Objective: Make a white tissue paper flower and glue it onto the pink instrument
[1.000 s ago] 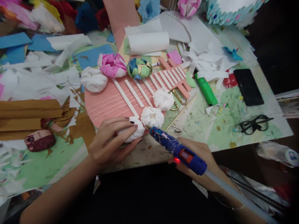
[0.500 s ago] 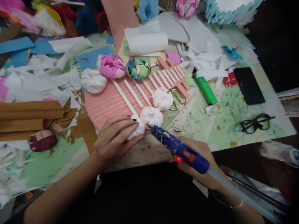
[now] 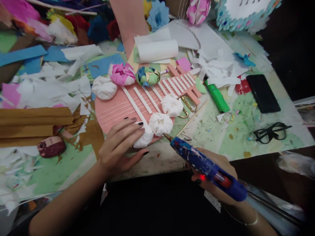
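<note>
My left hand (image 3: pixel 120 142) rests with its fingers spread on the lower edge of a pink guitar-shaped piece (image 3: pixel 108 111), its fingertips touching a white paper ball (image 3: pixel 144 137). My right hand (image 3: pixel 216 167) is wrapped round a blue glue gun (image 3: pixel 194 155) with a red light lit. The nozzle points at another white paper ball (image 3: pixel 160 124), just below its lower right side. A third white ball (image 3: pixel 172 105) sits beside it. Along the upper edge are a white ball (image 3: pixel 104 88), a pink-and-white ball (image 3: pixel 122 74) and a green-and-blue ball (image 3: pixel 148 76).
Gold scissors handles (image 3: pixel 189 104) and a thin stick (image 3: pixel 193 118) lie beside the pink piece. Farther right are a green roll (image 3: pixel 218 96), a black phone (image 3: pixel 263 93) and glasses (image 3: pixel 272 132). At left are brown paper (image 3: pixel 31 126) and a maroon case (image 3: pixel 51 146).
The glue gun and my right hand have moved right and down, away from the lower white ball. My left thumb has come off that ball and spread outward. The view has shifted slightly.
</note>
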`<state>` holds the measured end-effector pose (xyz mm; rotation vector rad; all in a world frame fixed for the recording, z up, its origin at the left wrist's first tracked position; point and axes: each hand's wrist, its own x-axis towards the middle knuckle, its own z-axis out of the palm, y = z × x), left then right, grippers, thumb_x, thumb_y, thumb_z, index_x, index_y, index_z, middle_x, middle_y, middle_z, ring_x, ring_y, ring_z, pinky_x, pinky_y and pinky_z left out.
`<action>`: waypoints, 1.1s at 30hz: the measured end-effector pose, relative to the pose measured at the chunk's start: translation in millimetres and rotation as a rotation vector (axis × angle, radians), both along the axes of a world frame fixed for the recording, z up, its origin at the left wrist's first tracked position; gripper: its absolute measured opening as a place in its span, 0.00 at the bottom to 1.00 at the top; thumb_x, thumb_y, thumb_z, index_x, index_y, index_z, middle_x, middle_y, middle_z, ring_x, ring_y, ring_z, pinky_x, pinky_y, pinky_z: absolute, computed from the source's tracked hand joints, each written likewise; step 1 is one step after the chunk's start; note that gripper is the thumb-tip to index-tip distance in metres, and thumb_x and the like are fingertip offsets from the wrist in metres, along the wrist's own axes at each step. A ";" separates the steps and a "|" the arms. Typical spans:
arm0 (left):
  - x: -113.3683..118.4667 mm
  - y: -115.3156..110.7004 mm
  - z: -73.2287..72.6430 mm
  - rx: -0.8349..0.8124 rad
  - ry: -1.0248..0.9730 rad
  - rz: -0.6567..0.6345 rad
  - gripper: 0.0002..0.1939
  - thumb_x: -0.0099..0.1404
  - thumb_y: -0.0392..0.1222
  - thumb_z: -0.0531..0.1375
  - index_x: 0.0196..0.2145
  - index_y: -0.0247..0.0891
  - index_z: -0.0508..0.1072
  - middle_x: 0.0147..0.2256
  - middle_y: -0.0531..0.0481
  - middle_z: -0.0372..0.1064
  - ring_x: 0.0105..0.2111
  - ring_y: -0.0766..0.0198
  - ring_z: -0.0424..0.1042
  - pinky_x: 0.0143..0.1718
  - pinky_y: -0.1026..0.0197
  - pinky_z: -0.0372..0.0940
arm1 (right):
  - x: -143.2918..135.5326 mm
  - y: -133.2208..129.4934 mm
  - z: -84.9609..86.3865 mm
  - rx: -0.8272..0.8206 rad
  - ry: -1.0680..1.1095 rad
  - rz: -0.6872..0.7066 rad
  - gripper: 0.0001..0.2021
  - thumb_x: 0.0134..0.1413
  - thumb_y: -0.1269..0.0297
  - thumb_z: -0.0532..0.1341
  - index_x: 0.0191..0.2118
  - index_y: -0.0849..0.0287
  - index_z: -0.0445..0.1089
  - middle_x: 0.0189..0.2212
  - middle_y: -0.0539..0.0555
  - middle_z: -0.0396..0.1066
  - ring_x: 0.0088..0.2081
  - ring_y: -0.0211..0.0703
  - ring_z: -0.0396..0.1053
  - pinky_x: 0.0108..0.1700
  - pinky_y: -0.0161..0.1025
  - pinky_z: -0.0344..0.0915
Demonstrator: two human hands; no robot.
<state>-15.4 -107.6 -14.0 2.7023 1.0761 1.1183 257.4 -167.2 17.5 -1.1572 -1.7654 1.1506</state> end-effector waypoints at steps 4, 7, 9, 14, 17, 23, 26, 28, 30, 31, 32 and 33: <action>-8.0 -1.8 -1.5 0.016 -0.041 0.027 0.26 0.56 0.42 0.66 0.52 0.37 0.67 0.45 0.39 0.73 0.50 0.46 0.71 0.47 0.44 0.70 | -2.3 -4.6 3.5 -0.016 0.038 -0.078 0.11 0.55 0.51 0.63 0.35 0.54 0.71 0.25 0.54 0.72 0.23 0.45 0.70 0.26 0.40 0.68; -12.9 -3.0 -3.0 0.006 0.005 0.006 0.30 0.54 0.45 0.68 0.53 0.38 0.67 0.44 0.41 0.73 0.51 0.45 0.70 0.47 0.43 0.70 | -3.2 -8.1 4.6 -0.003 0.056 -0.099 0.11 0.55 0.51 0.63 0.35 0.52 0.72 0.25 0.53 0.72 0.22 0.44 0.69 0.24 0.40 0.67; -15.4 -2.9 -4.3 0.019 0.066 -0.033 0.32 0.54 0.47 0.69 0.54 0.38 0.66 0.45 0.41 0.73 0.52 0.45 0.69 0.49 0.43 0.69 | -2.6 -9.9 4.4 0.008 0.057 -0.099 0.10 0.55 0.51 0.63 0.35 0.51 0.72 0.24 0.52 0.72 0.22 0.43 0.69 0.24 0.39 0.66; -25.6 3.8 -9.0 0.114 0.272 -0.104 0.29 0.58 0.45 0.67 0.54 0.34 0.66 0.51 0.37 0.70 0.59 0.43 0.61 0.56 0.38 0.62 | -2.5 -15.0 3.3 -0.053 0.076 -0.116 0.13 0.54 0.48 0.62 0.35 0.52 0.72 0.25 0.52 0.71 0.22 0.42 0.67 0.24 0.38 0.66; -34.9 12.8 -9.8 0.165 0.300 -0.102 0.22 0.62 0.34 0.61 0.54 0.35 0.66 0.52 0.38 0.70 0.61 0.44 0.59 0.57 0.40 0.63 | -4.2 -18.2 0.8 -0.065 0.090 -0.168 0.15 0.54 0.47 0.63 0.34 0.54 0.72 0.25 0.53 0.70 0.23 0.42 0.67 0.23 0.38 0.64; -39.0 41.7 2.1 0.279 0.326 -0.257 0.21 0.65 0.37 0.59 0.55 0.39 0.66 0.55 0.42 0.68 0.59 0.48 0.63 0.52 0.49 0.70 | 1.9 -18.0 -10.7 -0.009 0.155 -0.136 0.08 0.54 0.57 0.65 0.37 0.53 0.71 0.30 0.51 0.71 0.28 0.41 0.69 0.28 0.36 0.65; -29.8 57.2 14.9 0.319 0.226 -0.221 0.31 0.61 0.46 0.64 0.59 0.38 0.61 0.53 0.39 0.69 0.56 0.48 0.67 0.50 0.47 0.70 | 3.8 -13.6 -11.6 0.000 0.165 -0.121 0.07 0.54 0.59 0.64 0.39 0.53 0.71 0.31 0.51 0.71 0.32 0.43 0.69 0.32 0.37 0.65; -23.1 65.0 25.3 0.323 0.142 -0.197 0.39 0.56 0.46 0.68 0.61 0.35 0.59 0.52 0.36 0.70 0.52 0.48 0.70 0.49 0.46 0.70 | 1.2 -8.8 -8.3 -0.003 0.184 -0.115 0.06 0.55 0.59 0.64 0.38 0.53 0.71 0.30 0.51 0.70 0.31 0.41 0.68 0.32 0.37 0.65; -18.5 70.0 35.5 0.310 0.077 -0.170 0.42 0.52 0.43 0.70 0.61 0.33 0.59 0.50 0.35 0.71 0.50 0.49 0.71 0.49 0.46 0.69 | -3.9 -2.9 -2.6 -0.008 0.220 -0.117 0.04 0.55 0.61 0.63 0.36 0.54 0.70 0.29 0.49 0.69 0.28 0.38 0.65 0.31 0.36 0.63; -17.2 71.6 40.1 0.294 0.050 -0.157 0.42 0.51 0.42 0.70 0.60 0.32 0.60 0.49 0.35 0.71 0.49 0.49 0.71 0.49 0.46 0.69 | -6.9 0.1 0.6 -0.009 0.242 -0.123 0.03 0.56 0.63 0.62 0.35 0.55 0.70 0.28 0.49 0.69 0.27 0.37 0.64 0.30 0.35 0.62; -16.7 72.7 44.2 0.268 0.027 -0.140 0.41 0.50 0.40 0.70 0.60 0.32 0.60 0.49 0.35 0.71 0.49 0.50 0.71 0.48 0.46 0.68 | -9.8 2.8 3.9 -0.015 0.264 -0.131 0.02 0.56 0.64 0.62 0.34 0.55 0.70 0.27 0.48 0.68 0.27 0.36 0.63 0.29 0.35 0.62; -16.8 73.5 47.7 0.239 0.008 -0.125 0.41 0.49 0.39 0.70 0.59 0.32 0.61 0.48 0.35 0.72 0.48 0.51 0.71 0.48 0.47 0.68 | -12.4 5.2 6.9 -0.020 0.289 -0.139 0.02 0.56 0.64 0.62 0.34 0.55 0.70 0.27 0.48 0.68 0.26 0.36 0.63 0.28 0.34 0.61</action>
